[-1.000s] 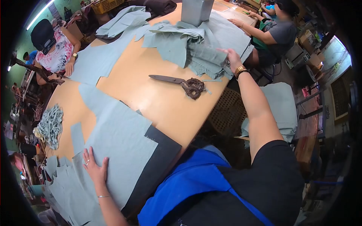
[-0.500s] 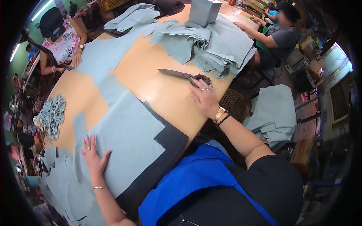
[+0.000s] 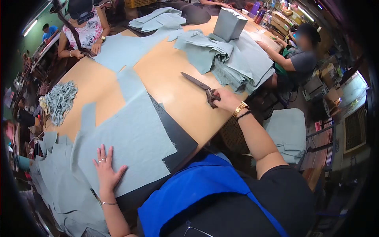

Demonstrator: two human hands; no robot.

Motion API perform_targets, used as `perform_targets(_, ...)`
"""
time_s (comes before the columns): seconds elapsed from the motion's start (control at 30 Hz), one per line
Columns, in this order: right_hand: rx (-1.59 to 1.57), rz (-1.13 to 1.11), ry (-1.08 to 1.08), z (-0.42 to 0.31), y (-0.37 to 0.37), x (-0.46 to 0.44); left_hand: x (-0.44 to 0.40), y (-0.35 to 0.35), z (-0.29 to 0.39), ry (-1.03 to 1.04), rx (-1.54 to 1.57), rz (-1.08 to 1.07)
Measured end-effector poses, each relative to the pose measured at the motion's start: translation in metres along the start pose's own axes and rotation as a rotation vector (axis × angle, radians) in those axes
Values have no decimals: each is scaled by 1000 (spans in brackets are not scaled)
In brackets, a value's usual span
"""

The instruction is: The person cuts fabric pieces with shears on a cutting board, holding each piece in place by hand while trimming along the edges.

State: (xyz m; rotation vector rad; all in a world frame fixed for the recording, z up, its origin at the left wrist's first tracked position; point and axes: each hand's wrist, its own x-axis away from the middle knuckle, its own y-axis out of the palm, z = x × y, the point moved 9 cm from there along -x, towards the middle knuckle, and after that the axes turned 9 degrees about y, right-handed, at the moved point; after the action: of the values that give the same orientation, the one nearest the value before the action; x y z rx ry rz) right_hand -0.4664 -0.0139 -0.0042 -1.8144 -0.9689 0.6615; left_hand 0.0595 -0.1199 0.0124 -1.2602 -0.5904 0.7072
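Observation:
My left hand [image 3: 108, 170] lies flat with spread fingers on a large grey-green cloth piece [image 3: 134, 138]. Under that cloth a black sheet [image 3: 182, 140] shows along its right side. Over at the table's right edge, my right hand [image 3: 226, 99] has its fingers wrapped round the handles of large dark scissors [image 3: 199, 85]. The blades lie closed, pointing up and left over the bare tabletop. Beyond the scissors is a stack of grey-green cloth [image 3: 241, 59] with a grey box [image 3: 229, 24] standing on it.
A tangle of cloth strips [image 3: 60, 102] lies on the table's left side. Across the table [image 3: 166, 79], one person holds cloth at the far left; another sits at the far right. Folded cloth [image 3: 286, 132] rests beside the table at right.
My right hand has come back from the cloth stack and taken hold of the scissors' handles. My left hand stays flat on the cloth. The camera view has shifted.

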Motion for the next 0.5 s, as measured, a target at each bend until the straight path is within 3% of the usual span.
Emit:
perform_targets(0.1,276,-210,148,-6,-8,14,6,-2,2,-45,4,15)
perform_targets(0.13,293,-204,99,-10,-10,17,7,-4,7,-82,15,22)
perform_targets(0.23,-337,-571,375,14,27,34,12,-3,25,-143,44,46)
perform_targets(0.3,-872,-642,536,-12,24,67,11,-1,38,-133,55,69)
perform_targets(0.4,-1186,-678,436,-37,40,99,7,5,54,-73,64,81)
perform_targets(0.5,-1456,-695,472,-75,43,131,-8,4,61,31,52,89)
